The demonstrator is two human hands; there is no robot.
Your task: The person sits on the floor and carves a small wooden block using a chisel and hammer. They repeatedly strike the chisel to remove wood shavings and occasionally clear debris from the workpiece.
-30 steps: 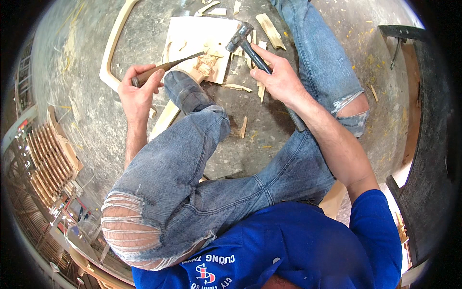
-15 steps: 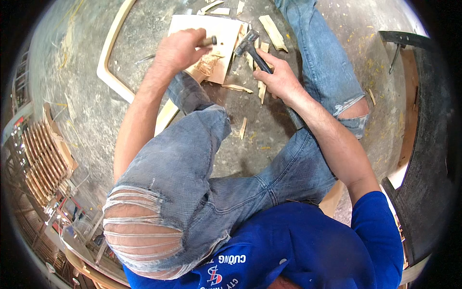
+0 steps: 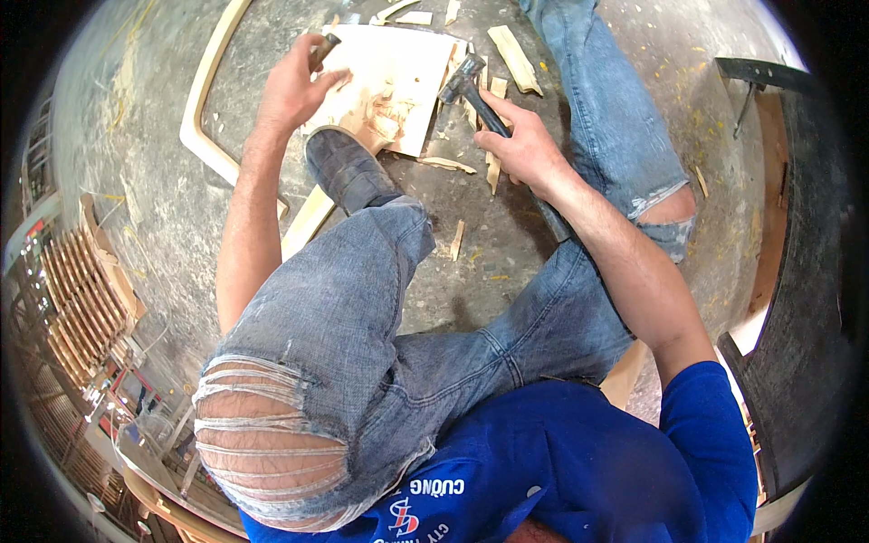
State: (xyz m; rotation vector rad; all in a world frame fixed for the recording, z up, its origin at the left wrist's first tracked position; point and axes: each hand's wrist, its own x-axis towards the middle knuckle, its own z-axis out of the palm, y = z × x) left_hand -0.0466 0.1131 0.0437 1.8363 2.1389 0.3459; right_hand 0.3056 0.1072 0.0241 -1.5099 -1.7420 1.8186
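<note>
Left hand (image 3: 291, 93) gripping rounded handle (image 3: 324, 52), likely wood, near left edge of flat pale board (image 3: 407, 65); right hand (image 3: 527, 149) gripping metal-headed hammer (image 3: 486, 111), right edge. Ragged shavings (image 3: 389, 113), bottom edge.

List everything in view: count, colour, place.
hammer: 1, dark, in right hand
tool handle: 1, brown, in left hand
board: 1, pale, beyond shoe
shavings: many, pale, on board
wood strips: several, pale, beside board
curved wooden piece: 1, pale, left
wooden bar: 1, pale, by shoe
stacked slats: several, brown, left edge
panel: 1, black, right edge
floor: 1, grey, beneath
shoe: 1, dark, by board
jeans: 1, blue, centre
shirt: 1, blue, bottom
hands: 2, bare, upper half
</note>
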